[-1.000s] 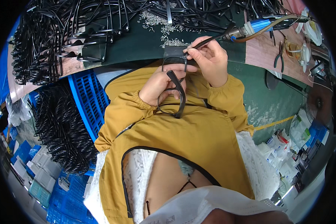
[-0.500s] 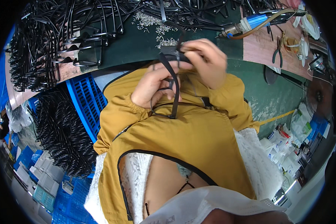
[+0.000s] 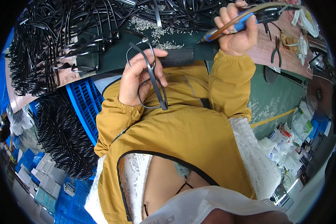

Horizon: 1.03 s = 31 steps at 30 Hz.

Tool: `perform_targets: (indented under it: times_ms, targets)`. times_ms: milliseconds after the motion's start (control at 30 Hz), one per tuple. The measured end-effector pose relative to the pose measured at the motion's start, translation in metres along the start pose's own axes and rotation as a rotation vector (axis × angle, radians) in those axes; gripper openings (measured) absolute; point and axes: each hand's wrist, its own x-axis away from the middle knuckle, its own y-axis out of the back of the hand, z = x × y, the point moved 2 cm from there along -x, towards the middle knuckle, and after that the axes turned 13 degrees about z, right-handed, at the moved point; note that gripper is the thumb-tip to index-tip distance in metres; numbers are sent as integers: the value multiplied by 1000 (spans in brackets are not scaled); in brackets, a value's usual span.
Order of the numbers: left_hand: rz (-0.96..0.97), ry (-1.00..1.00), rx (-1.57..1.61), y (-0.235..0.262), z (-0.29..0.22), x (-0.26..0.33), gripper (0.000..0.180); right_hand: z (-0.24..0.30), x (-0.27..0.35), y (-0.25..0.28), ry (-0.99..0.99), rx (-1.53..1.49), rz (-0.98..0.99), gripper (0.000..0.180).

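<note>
In my left hand [image 3: 135,77] is a black eyeglass frame [image 3: 161,98], held over my lap near the bench edge. One temple arm runs along it, and the rims show on either side of my fingers. My right hand [image 3: 238,36] is wrapped round a blue power screwdriver [image 3: 239,26] with a brown hose, lifted over the right part of the bench. Its tip points left, toward a heap of small silver screws [image 3: 168,45]. A dark block [image 3: 179,57] lies at the bench edge between my hands.
Many black temple arms [image 3: 201,13] cover the back of the bench, with glasses frames [image 3: 78,67] stacked at left. Pliers [image 3: 276,50] lie at right. Beside my left leg stands a blue crate [image 3: 86,104], near a mass of black frames [image 3: 65,134].
Both hands were together on the glasses. The right hand has moved right and taken hold of the screwdriver, while the left keeps the frame and has shifted slightly left.
</note>
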Motion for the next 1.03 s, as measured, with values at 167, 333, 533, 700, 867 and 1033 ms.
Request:
perform_targets:
  times_ms: [167, 333, 533, 700, 867, 1033]
  targets:
    - [-87, 72, 27, 0, 19, 4, 35, -14, 1, 7, 181, 111, -199, 32]
    - [-68, 268, 95, -11, 37, -2, 35, -27, -3, 6, 227, -430, -196, 25]
    - [-157, 343, 266, -21, 58, 8, 35, -6, 34, -12, 65, -10, -62, 32]
    - [-132, 366, 369, -20, 62, 6, 27, -21, 65, -67, 14, -15, -42, 28]
    - [-55, 357, 437, -20, 65, 6, 30, -15, 66, -75, 39, -95, -150, 30]
    - [-109, 369, 331, -23, 68, 2, 30, -17, 69, -75, -61, 17, -39, 40]
